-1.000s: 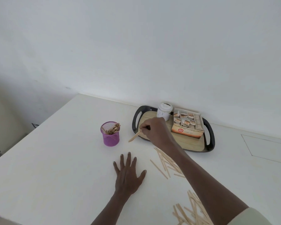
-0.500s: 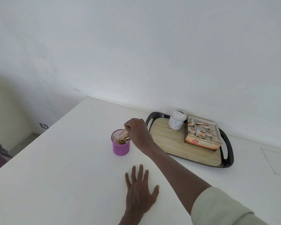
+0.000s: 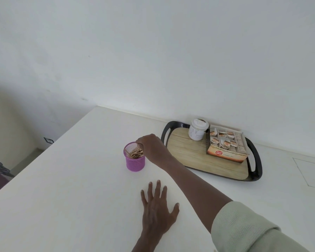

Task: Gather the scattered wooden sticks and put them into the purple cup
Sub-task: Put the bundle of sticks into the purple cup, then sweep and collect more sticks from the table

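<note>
Reaching over the purple cup (image 3: 135, 161), my right hand (image 3: 151, 147) has its fingers curled down at the rim, touching the wooden sticks (image 3: 135, 153) bundled inside; I cannot tell whether it grasps one. My left hand (image 3: 157, 208) lies flat and released on the white counter (image 3: 71, 179). Right of the cup sits a black tray (image 3: 255, 160) holding a white jar (image 3: 198, 129) and a tea box (image 3: 226, 144).
</note>
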Motion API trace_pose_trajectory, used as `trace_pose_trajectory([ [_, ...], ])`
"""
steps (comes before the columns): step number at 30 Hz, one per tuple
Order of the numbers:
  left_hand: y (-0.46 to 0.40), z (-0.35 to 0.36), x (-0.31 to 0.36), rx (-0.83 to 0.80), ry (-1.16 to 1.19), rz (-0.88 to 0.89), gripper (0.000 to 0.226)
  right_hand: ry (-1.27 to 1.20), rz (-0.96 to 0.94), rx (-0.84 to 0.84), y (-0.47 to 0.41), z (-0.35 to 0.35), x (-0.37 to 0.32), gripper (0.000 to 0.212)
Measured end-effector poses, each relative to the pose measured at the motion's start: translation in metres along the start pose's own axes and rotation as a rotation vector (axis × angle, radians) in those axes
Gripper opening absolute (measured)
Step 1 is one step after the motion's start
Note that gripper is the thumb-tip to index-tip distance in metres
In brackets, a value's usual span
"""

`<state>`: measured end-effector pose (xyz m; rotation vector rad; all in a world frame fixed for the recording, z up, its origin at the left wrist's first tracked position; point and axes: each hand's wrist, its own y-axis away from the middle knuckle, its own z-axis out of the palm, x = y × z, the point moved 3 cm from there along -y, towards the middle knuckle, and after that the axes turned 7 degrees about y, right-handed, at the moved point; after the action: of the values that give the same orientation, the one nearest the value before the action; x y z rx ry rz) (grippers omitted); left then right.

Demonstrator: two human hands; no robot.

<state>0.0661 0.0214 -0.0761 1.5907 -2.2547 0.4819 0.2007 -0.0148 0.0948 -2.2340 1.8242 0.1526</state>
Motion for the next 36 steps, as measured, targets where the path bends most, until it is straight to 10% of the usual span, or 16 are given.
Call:
trace_pose_trajectory([
  [17, 0.003, 0.002, -0.004, 0.02, 0.017, 0.002, 0.068, -0.118, 0.356, 0.056, 0.151, -0.011, 0.141, 0.017],
  [28, 0.005, 0.002, -0.002, 0.045, 0.035, 0.0, 0.059, 0.139, 0.582, -0.342, 0.208, 0.057, 0.172, 0.093],
  [36, 0.003, 0.005, -0.004, 0.062, 0.019, 0.0, 0.057, 0.099, 0.526, -0.161, 0.204, 0.072, 0.152, 0.034],
])
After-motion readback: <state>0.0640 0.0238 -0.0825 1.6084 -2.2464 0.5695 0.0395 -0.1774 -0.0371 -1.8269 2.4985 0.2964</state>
